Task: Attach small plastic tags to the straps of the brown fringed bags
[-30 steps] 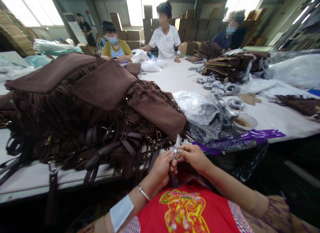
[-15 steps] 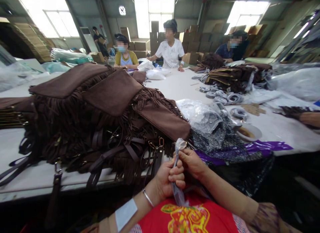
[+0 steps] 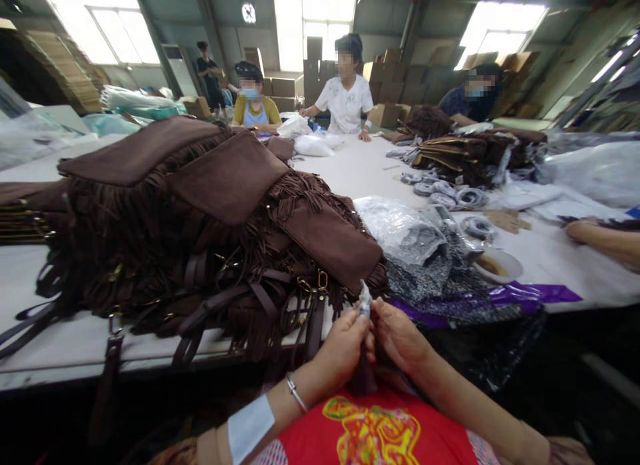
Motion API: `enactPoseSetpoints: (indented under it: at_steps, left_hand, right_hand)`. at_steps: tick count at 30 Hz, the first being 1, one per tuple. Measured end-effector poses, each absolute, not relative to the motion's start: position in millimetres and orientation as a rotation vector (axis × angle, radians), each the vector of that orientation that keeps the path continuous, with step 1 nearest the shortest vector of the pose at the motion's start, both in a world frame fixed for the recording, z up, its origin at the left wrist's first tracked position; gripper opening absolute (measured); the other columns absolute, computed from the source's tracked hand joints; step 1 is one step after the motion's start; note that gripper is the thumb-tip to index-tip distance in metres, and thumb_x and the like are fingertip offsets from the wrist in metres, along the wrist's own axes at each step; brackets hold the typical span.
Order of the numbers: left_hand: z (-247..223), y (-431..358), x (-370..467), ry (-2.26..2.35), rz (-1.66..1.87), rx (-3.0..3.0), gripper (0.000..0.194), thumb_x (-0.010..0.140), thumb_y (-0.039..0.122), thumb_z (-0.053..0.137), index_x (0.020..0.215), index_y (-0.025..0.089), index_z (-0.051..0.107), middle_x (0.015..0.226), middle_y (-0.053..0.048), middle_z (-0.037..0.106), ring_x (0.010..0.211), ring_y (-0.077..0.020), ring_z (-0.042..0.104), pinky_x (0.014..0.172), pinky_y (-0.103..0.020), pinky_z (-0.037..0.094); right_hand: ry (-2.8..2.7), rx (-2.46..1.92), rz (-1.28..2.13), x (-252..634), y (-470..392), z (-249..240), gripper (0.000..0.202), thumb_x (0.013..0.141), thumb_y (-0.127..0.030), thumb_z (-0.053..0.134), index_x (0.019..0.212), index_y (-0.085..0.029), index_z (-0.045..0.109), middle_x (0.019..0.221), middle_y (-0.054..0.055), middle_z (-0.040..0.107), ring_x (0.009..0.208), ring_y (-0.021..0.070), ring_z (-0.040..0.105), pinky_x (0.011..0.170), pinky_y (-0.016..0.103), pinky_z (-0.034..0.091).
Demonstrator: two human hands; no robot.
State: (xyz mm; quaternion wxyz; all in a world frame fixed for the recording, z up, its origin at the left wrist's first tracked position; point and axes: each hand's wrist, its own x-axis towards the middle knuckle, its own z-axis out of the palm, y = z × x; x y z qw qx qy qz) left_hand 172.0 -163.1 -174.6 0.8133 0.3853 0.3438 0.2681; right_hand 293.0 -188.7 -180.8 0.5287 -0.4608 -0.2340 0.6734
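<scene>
Close in front of my red apron, both hands meet around a narrow dark strap [image 3: 367, 377] with thin whitish plastic wrap [image 3: 365, 297] at its upper end. My left hand [image 3: 347, 345] is closed round it, thumb uppermost, and the wrap sticks up above the thumb. Against its right side, my right hand [image 3: 399, 335] pinches near the base of the wrap; its fingertips are partly hidden. Just beyond the hands lies a heap of dark brown fringed bags [image 3: 330, 238], with straps and gold clasps [image 3: 323, 280] hanging toward me.
A clear plastic bag [image 3: 400, 228] rests on black-and-white speckled material [image 3: 435, 278] to the right. Purple plastic [image 3: 535, 293], a shallow bowl [image 3: 500, 265] and coiled grey straps [image 3: 470, 197] lie beyond. Co-workers stand around the white table [image 3: 350, 165]; a co-worker's arm [image 3: 605, 242] reaches in at right.
The wrap above my left hand now looks narrower and more pointed. Below the hands, a dark strap shows where grey film hung. The co-worker's arm at right reaches further in.
</scene>
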Motion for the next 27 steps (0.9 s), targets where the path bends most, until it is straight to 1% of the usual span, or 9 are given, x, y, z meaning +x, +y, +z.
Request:
enactPoseSetpoints:
  at_steps: [4,8,11,15,18,20,22,24,27]
  left_hand:
    - [-163,-157,163,0.832,0.544,1.61,0.02,0.085,0.034,0.054,0.074,0.02,0.061,0.071,-0.005,0.065,0.063,-0.018,0.056,0.06,-0.03,0.037]
    - [-160,-130,150,1.145,0.734,1.918,0.018,0.086,0.032,0.054,0.079,0.021,0.065,0.076,-0.007,0.066,0.071,-0.0202,0.057,0.067,-0.03,0.036]
    - [-172,-112,152,1.308,0.762,1.894,0.012,0.079,0.033,0.064,0.08,0.02,0.065,0.066,-0.004,0.059,0.068,-0.0205,0.056,0.066,-0.029,0.035]
    - [-184,-98,165,1.304,0.663,1.82,0.021,0.072,0.032,0.07,0.058,0.021,0.058,0.055,-0.001,0.049,0.062,-0.0189,0.052,0.061,-0.028,0.032]
    - [-179,-90,168,1.277,0.48,1.649,0.027,0.071,0.032,0.069,0.051,0.02,0.055,0.047,0.002,0.045,0.05,-0.0138,0.043,0.053,-0.027,0.029]
    - [-172,-85,166,1.189,0.347,1.35,0.025,0.071,0.035,0.068,0.056,0.018,0.059,0.044,0.004,0.042,0.042,-0.0104,0.036,0.046,-0.025,0.027]
    - [-167,-82,165,1.064,0.297,1.027,0.023,0.071,0.036,0.069,0.065,0.015,0.062,0.045,0.006,0.043,0.038,-0.0078,0.032,0.041,-0.023,0.025]
    - [-165,-83,166,0.96,0.299,0.814,0.022,0.071,0.033,0.071,0.068,0.014,0.06,0.046,0.007,0.044,0.037,-0.0057,0.031,0.038,-0.02,0.024]
    - [-167,-91,173,0.878,0.311,0.716,0.024,0.071,0.032,0.072,0.067,0.015,0.055,0.047,0.006,0.046,0.036,-0.0047,0.035,0.037,-0.017,0.025]
  right_hand:
    - [-0.64,-1.343,1.332,306,-188,-178,0.036,0.07,-0.046,0.076,0.076,-0.014,0.062,0.06,-0.002,0.061,0.052,0.0105,0.054,0.052,0.023,0.043]
    - [-0.665,-1.44,1.232,315,-186,-183,0.039,0.071,-0.052,0.072,0.072,-0.015,0.058,0.062,-0.001,0.059,0.053,0.0112,0.054,0.053,0.025,0.042]
    - [-0.784,-1.561,1.178,316,-185,-188,0.037,0.077,-0.053,0.064,0.072,-0.016,0.056,0.06,-0.002,0.057,0.05,0.0122,0.053,0.049,0.025,0.039]
    - [-1.089,-1.797,1.049,324,-187,-189,0.04,0.086,-0.053,0.048,0.073,-0.017,0.06,0.063,0.004,0.062,0.058,0.0182,0.059,0.055,0.029,0.044]
    - [-1.384,-1.928,0.63,336,-195,-181,0.038,0.089,-0.048,0.045,0.086,-0.016,0.065,0.087,0.011,0.068,0.083,0.0253,0.063,0.076,0.037,0.047]
    - [-1.451,-1.91,0.317,339,-202,-172,0.036,0.089,-0.043,0.048,0.105,-0.015,0.064,0.11,0.016,0.064,0.103,0.0291,0.059,0.089,0.041,0.044]
    - [-1.485,-1.827,0.187,335,-208,-162,0.035,0.089,-0.038,0.049,0.112,-0.015,0.061,0.115,0.017,0.062,0.109,0.0289,0.057,0.094,0.041,0.042]
    - [-1.546,-1.768,0.322,325,-209,-153,0.029,0.091,-0.038,0.048,0.102,-0.018,0.066,0.101,0.013,0.068,0.097,0.0259,0.061,0.086,0.038,0.046]
    - [-1.531,-1.7,0.754,306,-202,-147,0.028,0.089,-0.042,0.052,0.086,-0.02,0.069,0.082,0.007,0.071,0.076,0.0216,0.065,0.068,0.032,0.048]
